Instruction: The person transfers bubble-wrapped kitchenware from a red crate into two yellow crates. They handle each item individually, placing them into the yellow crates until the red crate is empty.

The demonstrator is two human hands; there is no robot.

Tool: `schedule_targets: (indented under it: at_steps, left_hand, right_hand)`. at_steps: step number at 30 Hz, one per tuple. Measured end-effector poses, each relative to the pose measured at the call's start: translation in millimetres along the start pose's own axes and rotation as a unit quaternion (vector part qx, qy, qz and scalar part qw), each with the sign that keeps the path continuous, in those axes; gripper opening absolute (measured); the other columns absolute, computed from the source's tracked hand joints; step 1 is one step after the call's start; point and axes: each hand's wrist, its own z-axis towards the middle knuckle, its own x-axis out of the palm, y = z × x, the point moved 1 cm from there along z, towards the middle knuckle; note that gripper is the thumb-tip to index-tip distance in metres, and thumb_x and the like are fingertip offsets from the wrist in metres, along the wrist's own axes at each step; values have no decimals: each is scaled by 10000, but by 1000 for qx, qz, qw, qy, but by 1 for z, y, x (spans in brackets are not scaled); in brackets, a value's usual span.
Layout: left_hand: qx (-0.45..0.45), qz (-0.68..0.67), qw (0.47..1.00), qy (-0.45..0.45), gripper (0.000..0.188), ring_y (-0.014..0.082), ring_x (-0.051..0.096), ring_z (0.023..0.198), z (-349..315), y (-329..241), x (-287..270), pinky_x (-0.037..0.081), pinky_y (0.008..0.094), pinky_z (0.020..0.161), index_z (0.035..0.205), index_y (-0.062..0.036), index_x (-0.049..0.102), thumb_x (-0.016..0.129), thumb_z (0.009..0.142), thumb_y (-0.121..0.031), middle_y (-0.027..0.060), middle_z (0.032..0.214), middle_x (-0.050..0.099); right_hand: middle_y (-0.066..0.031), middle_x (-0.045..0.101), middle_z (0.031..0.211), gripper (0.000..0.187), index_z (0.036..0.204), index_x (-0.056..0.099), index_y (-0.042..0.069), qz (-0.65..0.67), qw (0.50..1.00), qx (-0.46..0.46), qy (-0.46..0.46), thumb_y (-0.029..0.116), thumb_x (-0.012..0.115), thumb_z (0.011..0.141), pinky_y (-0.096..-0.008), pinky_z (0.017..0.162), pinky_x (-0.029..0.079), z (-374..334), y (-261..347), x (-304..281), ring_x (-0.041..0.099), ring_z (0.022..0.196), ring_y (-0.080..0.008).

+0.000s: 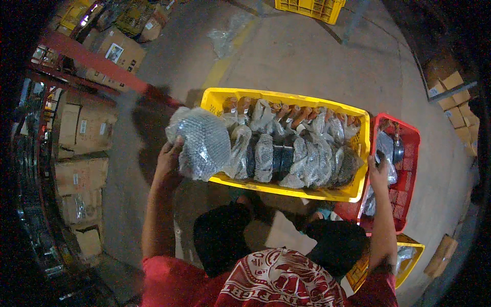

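Note:
My left hand (171,156) is closed on the edge of a rounded bubble-wrapped item (202,143); the wrap hides what kind of thing it is. I hold it over the left end of a yellow plastic crate (286,192). That crate is packed with several bubble-wrapped items (317,158), some showing dark sides, and brown handle-like ends (299,116) stick up along its far side. At the right, my right hand (378,171) reaches over the near-left rim of a red crate (409,176), its fingers curled against a plastic-wrapped item (386,146) inside.
Shelving with a red beam (102,64) and cardboard boxes (84,128) lines the left. Another yellow crate (309,7) stands at the far edge, and one (409,266) at the lower right. Cardboard (441,256) lies beside it. Loose plastic wrap (222,43) is on the floor.

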Motion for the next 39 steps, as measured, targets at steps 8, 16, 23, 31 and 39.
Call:
schedule_targets:
  at_steps: [8, 16, 23, 31, 39]
  left_hand:
    - [-67, 14, 997, 27, 508, 246, 632, 1008, 78, 84, 6, 521, 367, 868, 1285, 7, 543, 582, 977, -396, 137, 1178, 634]
    - [-121, 193, 973, 50, 525, 239, 613, 1054, 138, 158, 35, 494, 379, 923, 1310, -5, 535, 581, 974, -406, 143, 1192, 634]
    - [-126, 92, 987, 46, 713, 309, 599, 1090, 141, 189, 68, 495, 437, 928, 1371, 0, 466, 628, 910, -519, 167, 1251, 601]
    - [-24, 342, 939, 35, 619, 327, 575, 1147, 169, 228, 62, 433, 416, 992, 1346, -38, 546, 476, 968, -524, 183, 1307, 588]
    - [111, 428, 897, 18, 677, 351, 436, 1327, 162, 206, 22, 341, 414, 1096, 1413, 35, 437, 360, 1019, -511, 228, 1458, 437]
  right_hand:
    - [-387, 345, 1433, 962, 1444, 239, -132, -293, 954, 51, -26, 596, 550, 899, -469, 1134, 300, -1, -44, 46, 334, 1357, -493]
    - [-339, 592, 1165, 709, 1413, 329, -35, -317, 946, -10, -62, 393, 600, 917, -514, 865, 493, -5, -34, 46, 607, 1002, -492]
    - [-359, 549, 1227, 745, 1436, 308, -68, -249, 963, -52, -87, 419, 572, 938, -488, 879, 487, -2, -38, 50, 582, 1064, -497]
    - [-235, 643, 960, 517, 1151, 506, -16, -164, 981, 66, -81, 364, 688, 853, -496, 769, 531, -4, -27, 53, 649, 860, -403]
    - [-291, 653, 1019, 466, 1187, 565, 6, -74, 985, -9, -159, 415, 529, 967, -493, 848, 494, -23, -59, -8, 635, 985, -450]
